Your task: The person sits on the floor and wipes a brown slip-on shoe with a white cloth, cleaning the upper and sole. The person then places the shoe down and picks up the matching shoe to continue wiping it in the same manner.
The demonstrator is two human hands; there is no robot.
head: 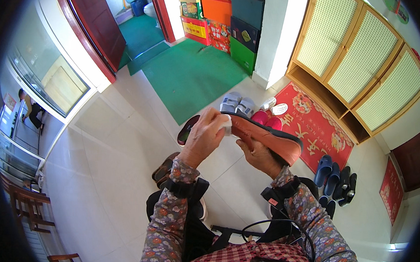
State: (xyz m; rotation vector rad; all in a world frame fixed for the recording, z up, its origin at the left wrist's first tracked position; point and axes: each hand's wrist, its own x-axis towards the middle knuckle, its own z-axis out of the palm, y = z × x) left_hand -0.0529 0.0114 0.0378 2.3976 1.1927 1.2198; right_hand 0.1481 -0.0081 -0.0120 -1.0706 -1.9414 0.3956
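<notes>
An orange-brown shoe [263,137], leather by its look, is held up on its side above the tiled floor, its dark sole edge facing away from me. My right hand [263,156] grips it near the heel, thumb on the upper. Between the fingers of my left hand [205,134] is a small white cloth or tissue [227,124], pressed against the toe end. Behind that hand a dark shiny shoe [188,130] stands on the floor. Brown footwear [165,170] lies beside my left wrist, partly hidden by the sleeve.
Grey slippers [239,104], pink shoes [266,119] and blue slippers [326,174] stand around a red doormat [313,125]. A wooden cabinet [346,52] with woven doors is at right. Stacked boxes [222,20] stand beyond a green mat [192,75]. Another person [32,108] crouches far left.
</notes>
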